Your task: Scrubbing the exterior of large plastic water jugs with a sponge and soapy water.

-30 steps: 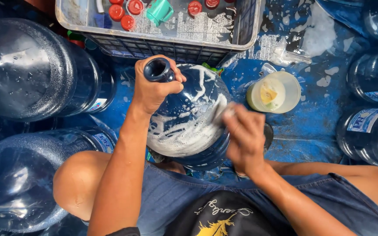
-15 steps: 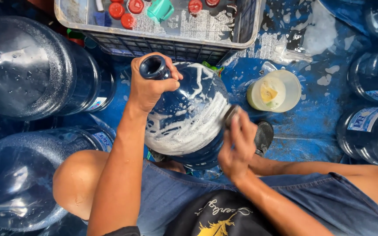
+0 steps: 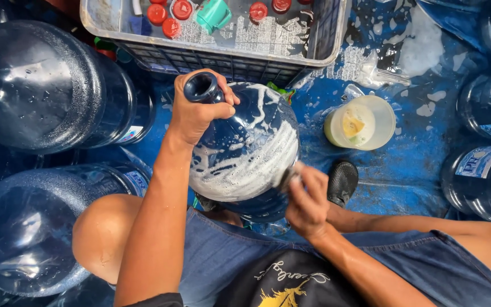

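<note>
Head camera, looking straight down: a large round blue translucent plastic water jug [image 3: 245, 153], streaked with white soap foam, lies tilted at the centre of the view, just above the person's lap. The left hand [image 3: 197, 111] is wrapped tightly around the jug's neck at about 11 o'clock from the jug's middle, fingers closed right round it. The right hand [image 3: 308, 202] is at 4 o'clock on the jug, fingers curled shut over a small scrubbing pad [image 3: 291, 175] pressed against the soapy wall. At 2 o'clock, well apart on the wet blue floor [image 3: 410, 165], stands a pale round plastic tub [image 3: 360, 122] holding yellowish liquid. At 12 o'clock sits a grey plastic crate [image 3: 223, 57] with red bottle caps [image 3: 171, 17] inside. More large clear blue jugs [image 3: 46, 85] crowd the 9 o'clock side and the 3 o'clock edge
</note>
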